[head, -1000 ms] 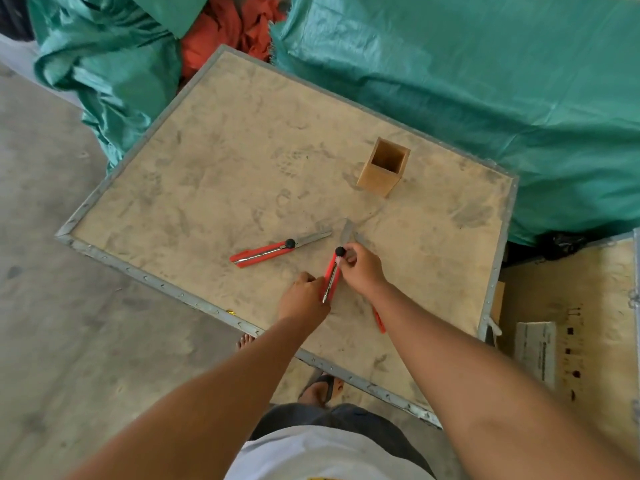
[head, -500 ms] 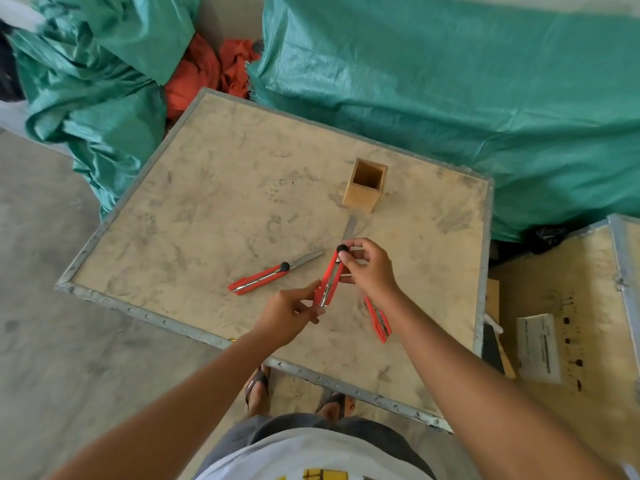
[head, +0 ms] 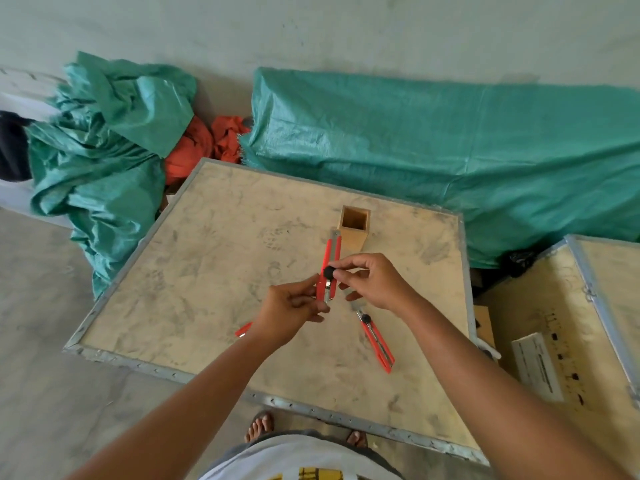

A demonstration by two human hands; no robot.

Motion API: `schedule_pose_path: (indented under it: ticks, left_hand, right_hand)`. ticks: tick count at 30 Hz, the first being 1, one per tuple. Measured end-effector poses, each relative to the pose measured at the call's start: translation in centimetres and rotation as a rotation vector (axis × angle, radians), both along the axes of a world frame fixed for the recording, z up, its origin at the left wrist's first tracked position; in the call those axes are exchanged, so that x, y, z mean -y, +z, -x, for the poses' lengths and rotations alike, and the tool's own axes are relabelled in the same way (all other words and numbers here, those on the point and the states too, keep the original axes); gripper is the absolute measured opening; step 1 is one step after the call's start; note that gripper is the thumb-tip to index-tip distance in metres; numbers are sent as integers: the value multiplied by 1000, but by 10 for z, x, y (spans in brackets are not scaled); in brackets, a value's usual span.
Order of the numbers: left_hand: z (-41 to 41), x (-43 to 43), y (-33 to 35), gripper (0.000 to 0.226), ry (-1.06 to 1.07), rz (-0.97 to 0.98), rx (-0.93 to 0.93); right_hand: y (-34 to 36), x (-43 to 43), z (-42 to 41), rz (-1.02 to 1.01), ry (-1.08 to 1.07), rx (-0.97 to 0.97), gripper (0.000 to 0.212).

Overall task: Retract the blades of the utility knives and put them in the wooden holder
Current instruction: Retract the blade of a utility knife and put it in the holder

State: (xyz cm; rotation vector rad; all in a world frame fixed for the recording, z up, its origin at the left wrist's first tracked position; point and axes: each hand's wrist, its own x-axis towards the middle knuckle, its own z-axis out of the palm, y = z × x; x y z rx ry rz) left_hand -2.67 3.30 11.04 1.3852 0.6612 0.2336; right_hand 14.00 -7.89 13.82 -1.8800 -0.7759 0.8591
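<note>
Both hands are on one knife (head: 330, 263) above the desk (head: 207, 289): left hand (head: 294, 310) pinches its butt end, right hand (head: 372, 280) grips the black knob. Holder (head: 353, 230) stands just past the knife tip. Second knife (head: 375, 341) lies under the right wrist, a third (head: 243, 330) pokes out beneath the left.

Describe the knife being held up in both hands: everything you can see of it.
The slim red utility knife with a black slider knob is held above the board, pointing towards the square wooden holder. Its blade looks mostly retracted. The left hand pinches its rear end; the right hand has its fingers at the knob.
</note>
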Motion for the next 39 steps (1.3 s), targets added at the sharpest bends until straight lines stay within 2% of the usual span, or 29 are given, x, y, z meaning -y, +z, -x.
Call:
schedule_pose_path:
  ticks: [6,10,15,20,23,25,30,33,35,39]
  left_hand:
    - [5,-19,16,50,-28,-5,40]
    - [10,-26,19,49,-65,21,66]
    - [16,-32,22,49,-110,25,84]
    - [19,-34,25,49,-140,19,90]
    - [18,-33,27,48,-155,18,96]
    - [16,-31,28,49,-160,10,92]
    - [3,-19,31,48,-125,13,78]
    - [-8,-7,34,48,-97,14,67]
    - [-18,0,35,49,-84,1,68]
    - [-38,12,32,51,-63,-21,65]
  right_hand:
    - [15,-5,18,14,41,94,20]
    - [19,-6,29,11,57,131,31]
    - [17,-5,46,6,-99,236,15]
    - [14,-4,55,-32,-96,175,25]
    - [11,-2,59,-43,-158,236,16]
    - [11,-1,60,-76,-192,269,20]
    - [15,12,41,-106,-99,161,25]
    - [13,19,26,-126,-113,213,17]
    - [13,23,17,-131,-145,234,21]
    - [9,32,-3,-109,-161,184,19]
